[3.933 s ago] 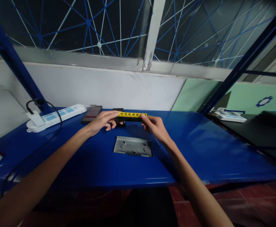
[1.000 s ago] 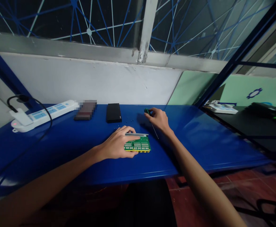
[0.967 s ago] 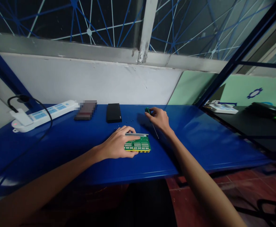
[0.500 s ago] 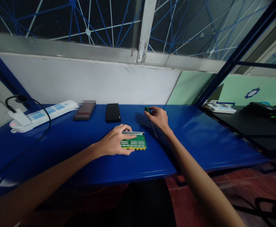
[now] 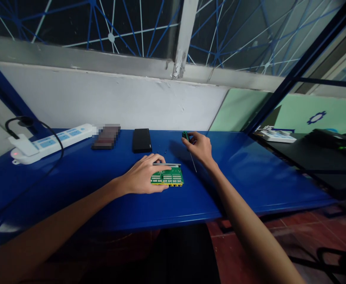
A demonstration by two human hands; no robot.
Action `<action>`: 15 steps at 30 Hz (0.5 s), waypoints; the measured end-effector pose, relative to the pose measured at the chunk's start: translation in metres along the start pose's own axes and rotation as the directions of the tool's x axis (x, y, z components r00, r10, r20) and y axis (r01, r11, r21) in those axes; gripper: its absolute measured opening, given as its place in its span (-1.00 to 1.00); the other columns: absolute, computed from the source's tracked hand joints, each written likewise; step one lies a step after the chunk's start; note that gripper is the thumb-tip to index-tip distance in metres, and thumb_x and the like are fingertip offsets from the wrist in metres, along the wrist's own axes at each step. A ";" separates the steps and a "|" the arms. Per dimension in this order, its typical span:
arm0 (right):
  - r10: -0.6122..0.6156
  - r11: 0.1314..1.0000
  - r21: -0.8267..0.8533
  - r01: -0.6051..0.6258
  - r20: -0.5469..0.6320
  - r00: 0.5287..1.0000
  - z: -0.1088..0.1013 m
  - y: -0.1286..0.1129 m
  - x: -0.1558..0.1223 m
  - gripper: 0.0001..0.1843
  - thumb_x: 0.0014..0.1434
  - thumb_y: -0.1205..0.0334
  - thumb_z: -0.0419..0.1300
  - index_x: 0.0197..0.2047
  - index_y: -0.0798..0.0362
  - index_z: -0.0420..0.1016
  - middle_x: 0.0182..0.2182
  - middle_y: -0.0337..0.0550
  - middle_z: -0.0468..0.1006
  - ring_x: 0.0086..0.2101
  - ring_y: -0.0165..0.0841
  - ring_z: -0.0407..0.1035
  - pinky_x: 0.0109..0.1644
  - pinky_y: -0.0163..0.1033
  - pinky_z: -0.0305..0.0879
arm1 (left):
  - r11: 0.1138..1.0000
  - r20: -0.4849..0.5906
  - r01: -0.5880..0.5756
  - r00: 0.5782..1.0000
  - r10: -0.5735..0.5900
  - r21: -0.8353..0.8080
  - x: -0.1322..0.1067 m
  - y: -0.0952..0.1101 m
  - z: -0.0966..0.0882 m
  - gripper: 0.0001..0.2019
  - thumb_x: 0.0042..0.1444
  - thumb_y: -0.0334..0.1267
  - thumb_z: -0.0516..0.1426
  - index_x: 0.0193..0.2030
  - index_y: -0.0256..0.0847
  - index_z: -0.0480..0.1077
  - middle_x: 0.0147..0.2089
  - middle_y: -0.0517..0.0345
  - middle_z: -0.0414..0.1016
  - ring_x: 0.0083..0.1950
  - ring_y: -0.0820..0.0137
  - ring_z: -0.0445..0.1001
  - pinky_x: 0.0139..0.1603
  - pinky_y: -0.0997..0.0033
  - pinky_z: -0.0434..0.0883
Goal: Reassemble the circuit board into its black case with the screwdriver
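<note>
My left hand (image 5: 144, 175) grips a green circuit board (image 5: 173, 176) by its left part, fingers along the far side and thumb side nearer me. A grey metal strip runs along the board's far edge, and yellow parts show along its near edge. To the right, my right hand (image 5: 200, 146) is closed around the green handle of a screwdriver (image 5: 193, 162). Its thin shaft slants down toward the table, right of the board and apart from it. A black flat case (image 5: 141, 140) lies beyond my left hand, with several tiny screws (image 5: 165, 152) beside it.
A white power strip (image 5: 54, 142) with a plugged-in black cable (image 5: 60, 148) lies at the left of the blue table (image 5: 249, 177). Near it is a blurred-out dark rectangular object (image 5: 106, 137). A black desk with a white device (image 5: 279, 136) stands at the right.
The view has shifted very slightly. Both hands keep their holds on the circuit board and the screwdriver, with hardly any movement.
</note>
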State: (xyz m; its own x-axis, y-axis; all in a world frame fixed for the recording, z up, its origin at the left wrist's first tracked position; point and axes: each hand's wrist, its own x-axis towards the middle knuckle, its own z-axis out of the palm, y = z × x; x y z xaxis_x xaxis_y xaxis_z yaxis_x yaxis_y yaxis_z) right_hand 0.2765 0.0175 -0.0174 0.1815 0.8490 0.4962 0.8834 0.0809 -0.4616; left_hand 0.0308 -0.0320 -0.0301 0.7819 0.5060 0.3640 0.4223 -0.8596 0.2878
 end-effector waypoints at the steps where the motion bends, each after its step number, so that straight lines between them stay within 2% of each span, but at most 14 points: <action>1: 0.000 1.000 0.003 0.000 0.002 1.000 0.000 0.000 0.000 -0.61 0.08 -0.04 0.16 -0.14 0.04 0.58 -0.48 -0.15 0.57 -0.45 -0.30 0.40 -0.38 -0.24 0.16 | 1.000 0.006 0.006 1.000 -0.006 0.001 0.000 0.001 -0.001 -0.50 0.04 0.04 0.22 0.10 -0.08 0.39 0.06 -0.01 0.32 0.02 0.17 0.35 0.04 0.02 0.29; 5: 0.000 1.000 0.016 0.000 -0.015 1.000 -0.001 -0.002 0.000 -0.61 0.07 -0.04 0.16 -0.16 0.04 0.58 -0.49 -0.14 0.56 -0.44 -0.30 0.40 -0.39 -0.23 0.16 | 0.998 -0.007 0.053 0.999 -0.054 -0.033 0.001 0.005 -0.008 -0.40 0.02 0.20 0.19 0.15 -0.04 0.34 0.11 -0.02 0.30 0.03 0.15 0.36 0.05 0.01 0.29; 7: 0.005 0.999 0.038 -0.003 -0.029 1.000 -0.003 -0.002 0.001 -0.61 0.07 -0.04 0.16 -0.17 0.04 0.58 -0.50 -0.14 0.55 -0.45 -0.30 0.40 -0.38 -0.23 0.17 | 0.993 -0.044 0.095 0.994 -0.098 -0.064 0.003 0.003 -0.015 -0.46 0.12 0.17 0.12 0.17 -0.02 0.31 0.14 -0.01 0.30 0.06 0.16 0.35 0.06 0.04 0.30; 9: 0.011 0.997 0.078 -0.007 -0.044 0.999 -0.005 -0.003 0.001 -0.62 0.08 -0.03 0.16 -0.17 0.05 0.57 -0.49 -0.14 0.56 -0.45 -0.30 0.41 -0.36 -0.22 0.21 | 0.986 -0.126 0.135 0.981 -0.146 -0.096 0.004 -0.004 -0.024 -0.58 0.25 0.09 0.01 0.15 -0.03 0.33 0.13 0.02 0.33 0.11 0.17 0.34 0.08 0.07 0.30; 12: 0.015 0.987 0.162 -0.001 -0.087 0.996 -0.008 -0.003 0.000 -0.60 0.10 -0.05 0.14 -0.15 0.05 0.54 -0.47 -0.13 0.57 -0.44 -0.29 0.43 -0.32 -0.21 0.27 | 0.974 -0.299 0.176 0.930 -0.212 -0.144 0.005 -0.022 -0.038 -0.62 0.35 -0.03 -0.11 0.01 -0.14 0.42 0.03 0.04 0.44 0.06 0.26 0.40 0.10 0.18 0.30; 15: 0.012 0.967 0.254 0.024 -0.142 0.990 -0.009 -0.002 0.000 -0.59 0.12 -0.07 0.13 -0.13 0.06 0.51 -0.49 -0.13 0.56 -0.48 -0.31 0.43 -0.34 -0.21 0.30 | 0.961 -0.388 0.240 0.880 -0.274 -0.134 0.003 -0.040 -0.051 -0.63 0.33 -0.05 -0.08 -0.08 -0.20 0.46 -0.08 0.06 0.52 -0.06 0.30 0.45 0.00 0.27 0.34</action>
State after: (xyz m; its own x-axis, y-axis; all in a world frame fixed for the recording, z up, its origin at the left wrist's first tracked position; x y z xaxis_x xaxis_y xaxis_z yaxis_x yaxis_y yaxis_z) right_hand 0.2784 0.0127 -0.0099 0.2517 0.7674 0.5897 0.7490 0.2314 -0.6208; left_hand -0.0072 0.0070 0.0046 0.3949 0.7083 0.5851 0.5322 -0.6955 0.4828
